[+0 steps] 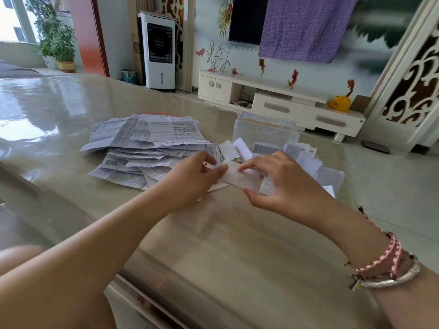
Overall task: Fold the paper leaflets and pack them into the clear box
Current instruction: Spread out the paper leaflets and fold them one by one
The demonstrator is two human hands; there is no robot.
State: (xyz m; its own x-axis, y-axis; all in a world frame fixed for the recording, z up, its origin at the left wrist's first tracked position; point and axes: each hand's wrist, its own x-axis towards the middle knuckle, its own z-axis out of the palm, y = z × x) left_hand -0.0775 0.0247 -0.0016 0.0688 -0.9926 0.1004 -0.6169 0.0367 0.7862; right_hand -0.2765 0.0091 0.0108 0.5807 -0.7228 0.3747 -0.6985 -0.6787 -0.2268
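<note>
A folded white leaflet (238,178) is held just above the table (213,233), between the two hands; the left hand (193,180) pinches its left end with curled fingers, and the right hand (276,181) grips its right end, fingertips on top and thumb underneath; the hands are close together with the paper spanning the gap. Just behind the right hand lies a loose heap of folded leaflets (306,160), spreading to the right; behind that heap stands the clear box (266,128), its lid on, as far as can be told. To the left of the hands sits a larger pile of unfolded printed leaflets (145,148), fanned across the glossy tabletop. The right wrist wears a pink braided bracelet (389,255) and a silver bangle (394,277); beyond the table stand a white TV cabinet (280,103) and a white air cooler (159,51).
</note>
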